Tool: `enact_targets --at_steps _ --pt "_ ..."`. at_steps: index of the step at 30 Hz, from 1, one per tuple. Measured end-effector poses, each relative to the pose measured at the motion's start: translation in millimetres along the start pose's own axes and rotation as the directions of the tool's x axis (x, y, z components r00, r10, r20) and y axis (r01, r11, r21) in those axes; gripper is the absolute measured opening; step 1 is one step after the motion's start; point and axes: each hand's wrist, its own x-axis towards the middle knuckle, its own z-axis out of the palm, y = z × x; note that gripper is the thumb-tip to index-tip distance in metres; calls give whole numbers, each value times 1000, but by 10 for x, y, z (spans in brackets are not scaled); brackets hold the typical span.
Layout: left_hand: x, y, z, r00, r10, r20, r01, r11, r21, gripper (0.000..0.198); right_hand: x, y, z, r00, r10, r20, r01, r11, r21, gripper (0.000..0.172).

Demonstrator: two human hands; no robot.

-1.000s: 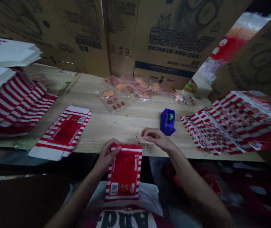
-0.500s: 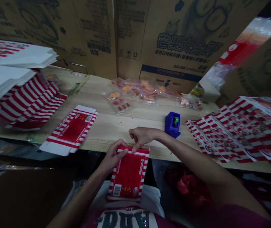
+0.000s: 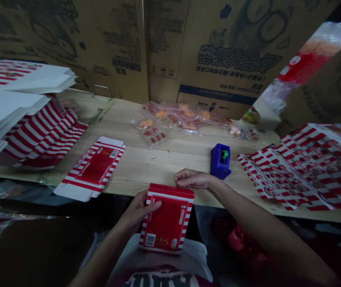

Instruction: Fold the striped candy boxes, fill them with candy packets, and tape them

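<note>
A red carton with white-striped borders stands nearly upright in front of my body, its barcode face toward me and its top end closed. My left hand grips its left side, with the thumb across the front and the other fingers behind. Just beyond the carton's top right corner is my right hand, with its fingers curled in and nothing visible in them. A blue tape dispenser with a green core sits right of that hand. To the left lies a flat, unfolded carton.
Clear candy packets lie along the back of the wooden table, against large cardboard boxes. Striped cartons are piled at the right. At the left are stacked white-and-striped flat cartons.
My right hand has lifted its fingertip off the carton's top edge and drawn away to the right, curling up. The carton has tipped, showing its top end, while my left hand keeps hold.
</note>
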Motion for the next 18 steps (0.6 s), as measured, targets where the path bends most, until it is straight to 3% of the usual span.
enact_targets --at_steps 2,4,5,7,9,11,13,16,18 --pt "-74 219 39 987 149 -54 -143 984 106 33 -147 -107 -42 994 -69 -84 67 997 -26 43" --pt "-131 420 128 926 366 -91 -320 890 323 25 -280 -162 -37 982 -113 -149 108 993 -40 44" --pt "-137 482 183 876 477 -74 -397 798 454 22 -331 -165 -23 978 -125 -170 121 992 -36 44" --pt "-81 494 269 747 663 49 -508 522 685 24 -387 -127 2 970 -124 -210 127 992 -2 43" --pt "52 363 277 615 751 239 -563 207 800 35 -378 -55 0 953 -103 -286 125 990 60 40" --pt "197 139 203 546 749 374 -555 -11 832 44 -323 19 -26 924 -88 -373 133 986 97 36" --pt "296 -124 88 524 728 443 -533 -126 837 50 -255 84 -46 907 -93 -411 124 991 49 36" --pt "384 -507 -90 538 687 488 -504 -202 840 58 -139 179 -39 889 -104 -446 69 993 -94 36" --pt "473 -710 -201 513 677 527 -502 -261 824 70 -24 236 -48 853 -128 -507 70 989 -133 30"
